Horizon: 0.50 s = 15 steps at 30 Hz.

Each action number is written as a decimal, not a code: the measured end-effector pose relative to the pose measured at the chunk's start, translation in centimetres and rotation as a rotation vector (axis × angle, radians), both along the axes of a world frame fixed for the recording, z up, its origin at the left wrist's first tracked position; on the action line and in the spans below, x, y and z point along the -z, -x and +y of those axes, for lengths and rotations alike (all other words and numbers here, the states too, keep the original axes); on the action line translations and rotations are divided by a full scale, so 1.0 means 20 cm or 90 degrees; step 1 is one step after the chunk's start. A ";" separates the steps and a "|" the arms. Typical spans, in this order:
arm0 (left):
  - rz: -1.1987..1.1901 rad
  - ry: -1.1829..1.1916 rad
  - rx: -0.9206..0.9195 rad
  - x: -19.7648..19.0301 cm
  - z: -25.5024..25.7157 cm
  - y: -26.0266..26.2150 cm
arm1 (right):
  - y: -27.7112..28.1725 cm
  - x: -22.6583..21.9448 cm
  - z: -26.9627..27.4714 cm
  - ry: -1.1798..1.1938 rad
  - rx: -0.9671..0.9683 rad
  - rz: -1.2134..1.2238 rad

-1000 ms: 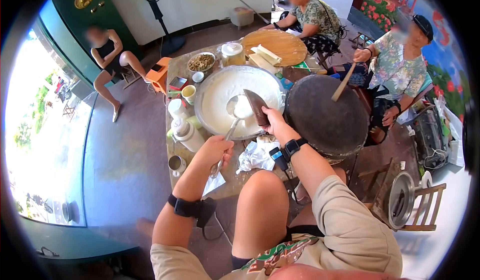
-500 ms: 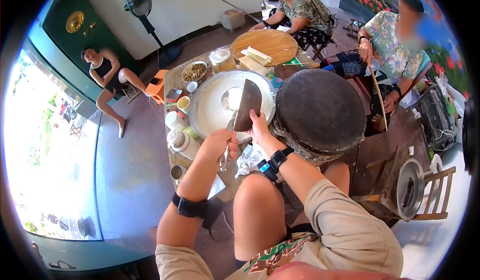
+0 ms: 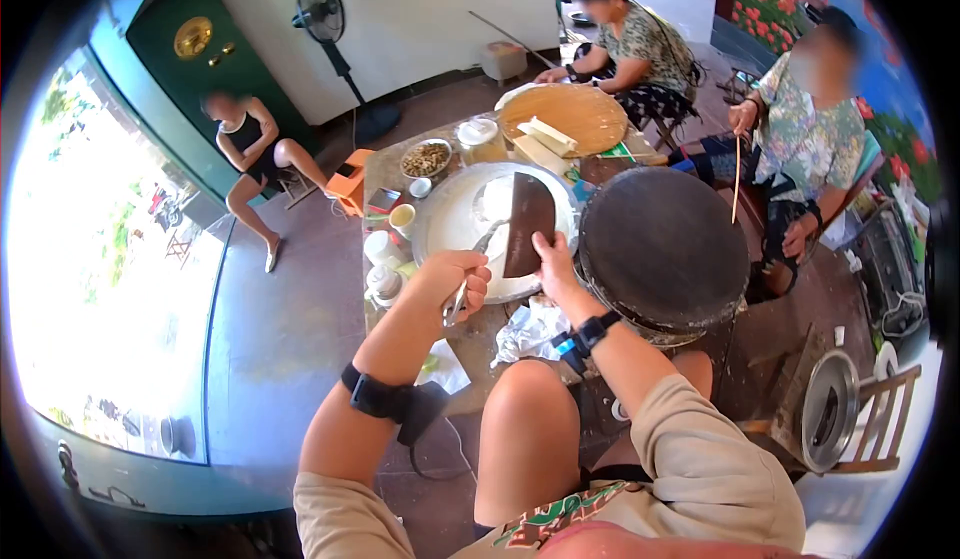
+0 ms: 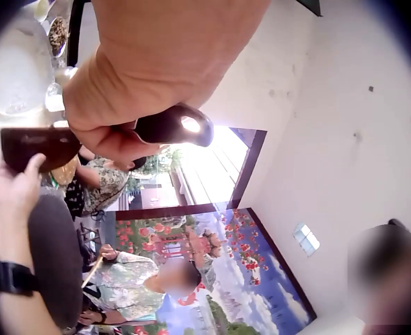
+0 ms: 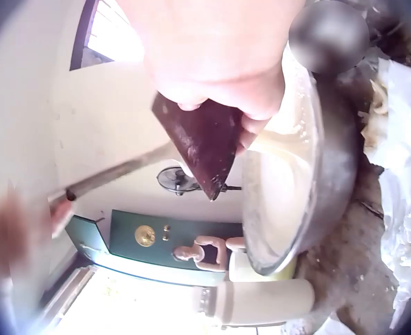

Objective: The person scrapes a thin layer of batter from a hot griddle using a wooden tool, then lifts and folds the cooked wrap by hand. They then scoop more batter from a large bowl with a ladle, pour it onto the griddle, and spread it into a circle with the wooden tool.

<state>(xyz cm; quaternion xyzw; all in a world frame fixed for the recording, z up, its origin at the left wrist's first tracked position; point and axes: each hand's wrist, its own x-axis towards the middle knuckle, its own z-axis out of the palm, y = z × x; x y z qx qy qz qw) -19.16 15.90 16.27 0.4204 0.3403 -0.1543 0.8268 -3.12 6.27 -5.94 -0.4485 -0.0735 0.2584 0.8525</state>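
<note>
My left hand (image 3: pixel 458 281) grips the handle of a metal ladle (image 3: pixel 488 237), whose bowl is partly hidden behind the scraper over the basin. In my right hand (image 3: pixel 560 271) is a dark brown half-moon scraper (image 3: pixel 530 227), pinched by its lower edge, its broad face turned towards me. The right wrist view shows the scraper (image 5: pixel 209 143) edge-on between thumb and fingers, with the ladle handle (image 5: pixel 118 173) beside it. Beneath both hands' tools sits a wide metal basin (image 5: pixel 339 160) of white batter (image 3: pixel 447 221). A round black griddle (image 3: pixel 663 244) stands right of my right hand.
Crumpled white plastic (image 3: pixel 530 334) lies before the basin. Left of it stand a thermos (image 3: pixel 384 285) and a yellow cup (image 3: pixel 402 217); behind are a bowl of filling (image 3: pixel 427 159), a lidded jar (image 3: pixel 482 141) and a round wooden board (image 3: pixel 565 117). A seated person beyond the griddle holds a stick (image 3: pixel 737 181).
The scraper has turned from slanted to broad face towards me, now partly covering the ladle. My left hand has come closer to it. The other person's stick has moved off the griddle's middle.
</note>
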 end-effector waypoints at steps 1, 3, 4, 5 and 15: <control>-0.004 -0.060 -0.012 -0.01 0.00 0.01 | -0.03 -0.07 -0.04 0.031 -0.024 0.005; -0.004 -0.172 -0.030 -0.01 -0.02 0.02 | -0.05 -0.25 -0.08 -0.016 0.025 0.079; -0.031 -0.243 -0.009 0.03 0.01 0.02 | -0.10 -0.27 -0.09 -0.059 0.004 0.079; -0.034 -0.251 -0.001 0.03 0.02 0.03 | -0.13 -0.35 -0.11 -0.046 -0.011 0.118; -0.079 -0.205 0.013 0.10 0.14 0.13 | -0.39 -0.56 -0.19 0.281 -0.099 0.027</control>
